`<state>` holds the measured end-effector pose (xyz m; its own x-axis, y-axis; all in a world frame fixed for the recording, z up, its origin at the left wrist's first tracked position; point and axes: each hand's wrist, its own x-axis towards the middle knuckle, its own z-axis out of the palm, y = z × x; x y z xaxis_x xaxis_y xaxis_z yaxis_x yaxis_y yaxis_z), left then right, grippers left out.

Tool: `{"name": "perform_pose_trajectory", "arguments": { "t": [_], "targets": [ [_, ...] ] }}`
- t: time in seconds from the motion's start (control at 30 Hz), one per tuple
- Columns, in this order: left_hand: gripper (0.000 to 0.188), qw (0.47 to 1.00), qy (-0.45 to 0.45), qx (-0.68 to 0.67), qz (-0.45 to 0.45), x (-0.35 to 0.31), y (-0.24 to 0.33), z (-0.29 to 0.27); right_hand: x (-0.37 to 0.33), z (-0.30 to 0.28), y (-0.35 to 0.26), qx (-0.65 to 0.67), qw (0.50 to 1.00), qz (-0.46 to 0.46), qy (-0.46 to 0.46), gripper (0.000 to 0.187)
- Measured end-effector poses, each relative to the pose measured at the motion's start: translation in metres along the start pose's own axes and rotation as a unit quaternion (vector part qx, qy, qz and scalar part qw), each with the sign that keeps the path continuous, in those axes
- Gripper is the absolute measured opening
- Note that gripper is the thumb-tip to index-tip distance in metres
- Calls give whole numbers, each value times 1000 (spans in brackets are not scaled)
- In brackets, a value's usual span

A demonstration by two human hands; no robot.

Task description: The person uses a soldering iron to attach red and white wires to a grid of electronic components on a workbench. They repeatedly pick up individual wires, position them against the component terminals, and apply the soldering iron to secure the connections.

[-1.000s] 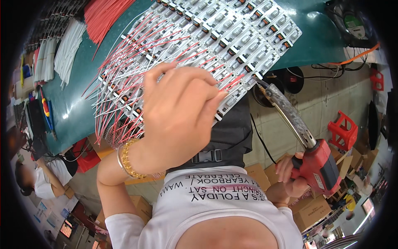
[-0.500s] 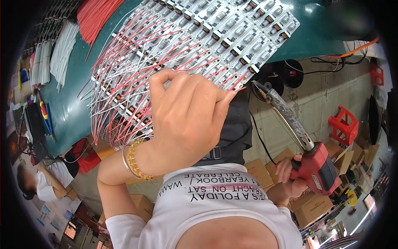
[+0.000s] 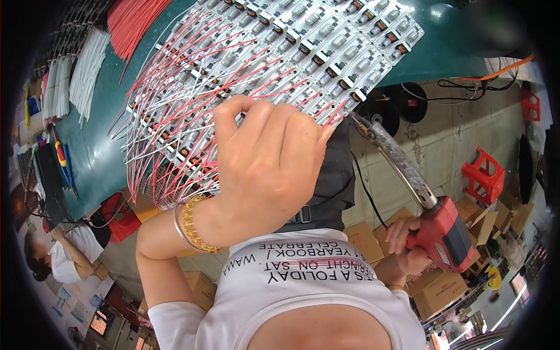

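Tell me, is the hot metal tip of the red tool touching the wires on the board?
Apart. The head view shows the soldering tool's tip just off the circuit board edge, a dark gap before the nearest wires.

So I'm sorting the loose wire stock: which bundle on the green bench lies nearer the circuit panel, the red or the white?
The red wire bundle: it nearly meets the circuit panel at its top corner, while the white wire bundle lies further left.

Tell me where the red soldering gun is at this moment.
In the head view the red soldering gun is at the lower right, held in the right hand, its long tip reaching up to the near edge of the circuit board panel.
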<state>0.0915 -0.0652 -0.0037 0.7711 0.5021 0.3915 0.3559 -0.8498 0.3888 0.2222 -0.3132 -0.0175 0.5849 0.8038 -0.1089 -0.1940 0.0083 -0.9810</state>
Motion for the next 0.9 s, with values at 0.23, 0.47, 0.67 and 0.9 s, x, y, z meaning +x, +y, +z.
{"name": "perform_pose_trajectory", "arguments": {
  "t": [0.23,0.47,0.67,0.9],
  "targets": [
    [18,1000,3,0,0,0,0,1,3,-4,-2,-44,999,-12,-23,77],
    [18,1000,7,-7,5,0,0,2,5,2,-2,7,1000,-11,-13,78],
    [16,1000,3,-25,-3,4,-5,-11,30,9,-1,-26,992,-126,11,75],
    [13,997,7,-71,-2,4,-44,-24,74,-21,-25,-111,969,-223,-12,80]
  ]
}}
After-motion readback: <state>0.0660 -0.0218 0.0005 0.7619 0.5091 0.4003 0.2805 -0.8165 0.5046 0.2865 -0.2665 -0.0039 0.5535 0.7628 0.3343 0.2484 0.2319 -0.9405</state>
